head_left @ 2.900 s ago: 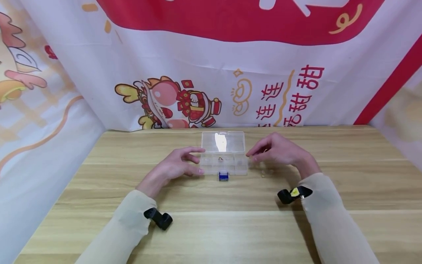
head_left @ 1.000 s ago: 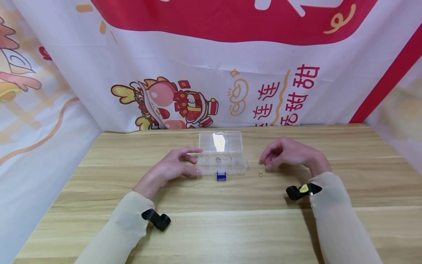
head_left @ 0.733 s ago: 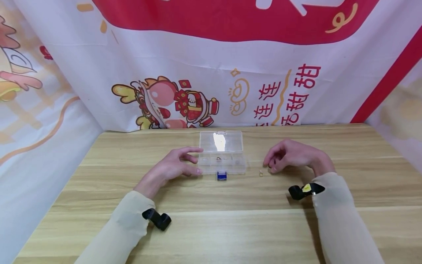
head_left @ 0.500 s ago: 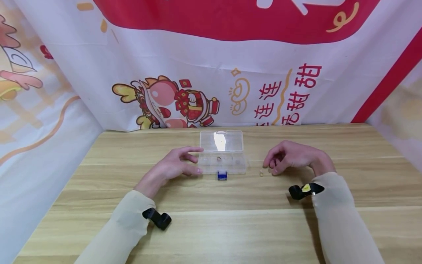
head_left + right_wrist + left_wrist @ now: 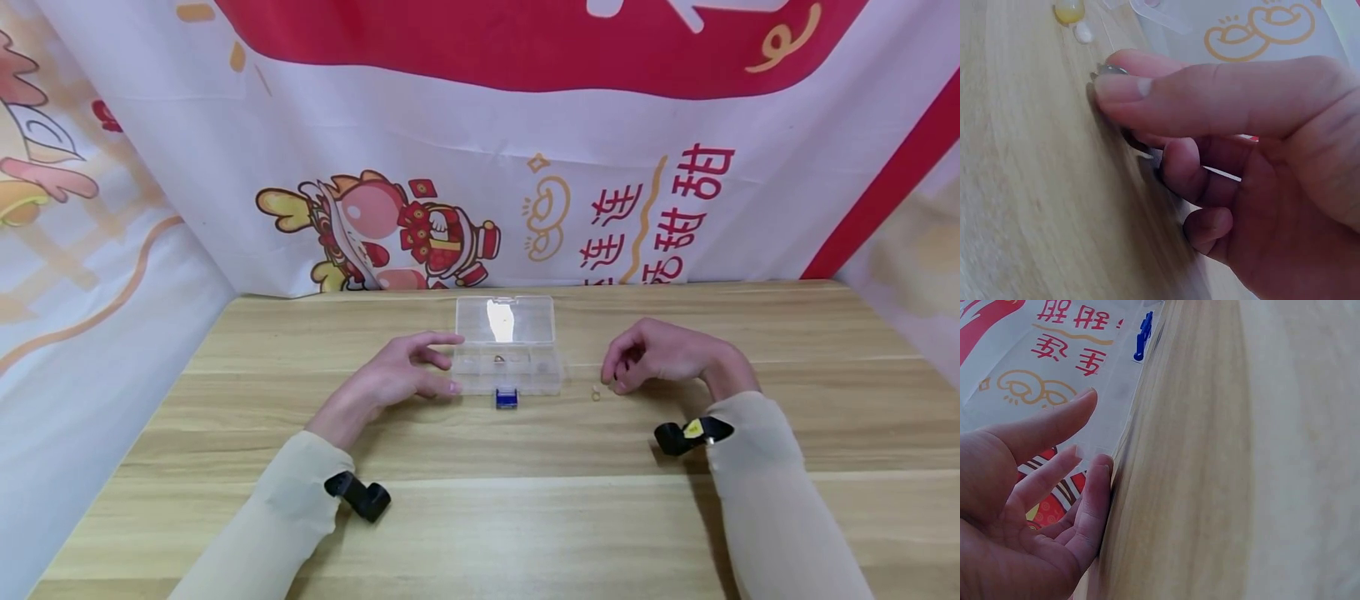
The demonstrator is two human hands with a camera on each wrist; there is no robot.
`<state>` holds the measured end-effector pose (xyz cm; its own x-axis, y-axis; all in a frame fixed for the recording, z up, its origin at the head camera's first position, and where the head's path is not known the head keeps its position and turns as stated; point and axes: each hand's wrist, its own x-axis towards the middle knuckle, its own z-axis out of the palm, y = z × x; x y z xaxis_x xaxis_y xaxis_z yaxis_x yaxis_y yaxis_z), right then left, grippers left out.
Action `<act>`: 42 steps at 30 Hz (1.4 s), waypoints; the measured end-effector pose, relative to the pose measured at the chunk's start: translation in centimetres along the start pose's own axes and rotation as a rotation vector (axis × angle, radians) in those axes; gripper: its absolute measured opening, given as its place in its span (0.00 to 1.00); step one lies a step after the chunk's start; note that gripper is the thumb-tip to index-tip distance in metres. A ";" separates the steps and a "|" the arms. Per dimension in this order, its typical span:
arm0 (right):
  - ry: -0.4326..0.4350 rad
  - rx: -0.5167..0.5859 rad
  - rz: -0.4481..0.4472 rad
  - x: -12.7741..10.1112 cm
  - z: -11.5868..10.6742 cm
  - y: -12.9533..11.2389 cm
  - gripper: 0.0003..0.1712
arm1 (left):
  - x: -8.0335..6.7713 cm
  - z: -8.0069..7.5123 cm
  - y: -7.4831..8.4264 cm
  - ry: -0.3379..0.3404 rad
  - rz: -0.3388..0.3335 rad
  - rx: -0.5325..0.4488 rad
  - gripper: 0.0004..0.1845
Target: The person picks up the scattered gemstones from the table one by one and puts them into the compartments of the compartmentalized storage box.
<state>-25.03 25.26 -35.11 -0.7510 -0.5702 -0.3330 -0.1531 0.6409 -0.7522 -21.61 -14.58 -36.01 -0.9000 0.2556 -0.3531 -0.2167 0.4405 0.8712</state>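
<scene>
Clear plastic box [image 5: 507,357] braced by your flat left hand [image 5: 400,382], your right hand [image 5: 658,353] pinches a small bead [image 5: 1112,70] off the table [image 5: 480,500]; lift it carefully.

Clear glossy plastic box [image 5: 507,350]; matt wood-grain table [image 5: 480,517]; printed cloth backdrop [image 5: 480,150].

On the banner [image 5: 637,167] behind my table I read red Chinese characters: 甜甜 at the right, 连连 beside them. A third column below is partly hidden; I cannot read it.
</scene>
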 end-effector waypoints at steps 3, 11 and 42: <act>0.038 -0.034 0.010 0.1 0.1 -0.1 0.07 | 0.0 0.0 0.0 0.001 0.000 0.001 0.39; 0.138 -0.005 0.025 0.6 0.4 -0.6 0.08 | 0.0 -0.1 -0.1 0.005 -0.005 -0.004 0.39; 0.266 0.016 -0.060 1.6 1.6 -3.4 0.10 | 0.1 0.1 0.0 0.010 -0.012 0.029 0.38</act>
<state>-24.71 21.29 -33.97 -0.8837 -0.4502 -0.1279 -0.1938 0.6008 -0.7756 -21.69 -14.48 -36.04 -0.9013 0.2411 -0.3599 -0.2168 0.4683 0.8566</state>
